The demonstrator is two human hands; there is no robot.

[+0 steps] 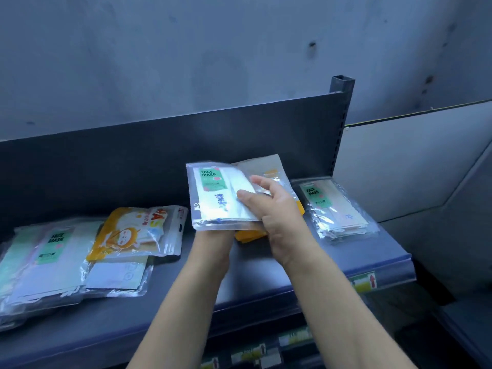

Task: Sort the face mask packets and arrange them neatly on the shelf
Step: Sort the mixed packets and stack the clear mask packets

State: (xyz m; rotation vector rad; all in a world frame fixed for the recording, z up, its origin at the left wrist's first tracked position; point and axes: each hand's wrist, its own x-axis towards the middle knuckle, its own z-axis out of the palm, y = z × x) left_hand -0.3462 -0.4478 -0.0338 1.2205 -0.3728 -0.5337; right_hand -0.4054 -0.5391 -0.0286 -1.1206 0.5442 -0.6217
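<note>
Above the middle of the dark shelf (266, 283) I hold a bundle of face mask packets. Its top one is a clear packet with a green FACE MASK label (213, 193), and an orange-edged packet (269, 171) shows behind it. My left hand (213, 238) supports the bundle from beneath, mostly hidden by it. My right hand (274, 209) grips the bundle's right side, thumb on top. A neat stack of green-label packets (335, 209) lies at the shelf's right end. At the left lie an orange cartoon packet (138, 233), a white packet (117, 275) under it, and a loose pile of green-label packets (48, 257).
The shelf's dark back panel (159, 161) rises behind the packets, with a slotted upright post (340, 107) at its right end. A price-tag strip with a red arrow label (372, 280) runs along the front edge. A lower shelf edge with tags (266, 352) shows below.
</note>
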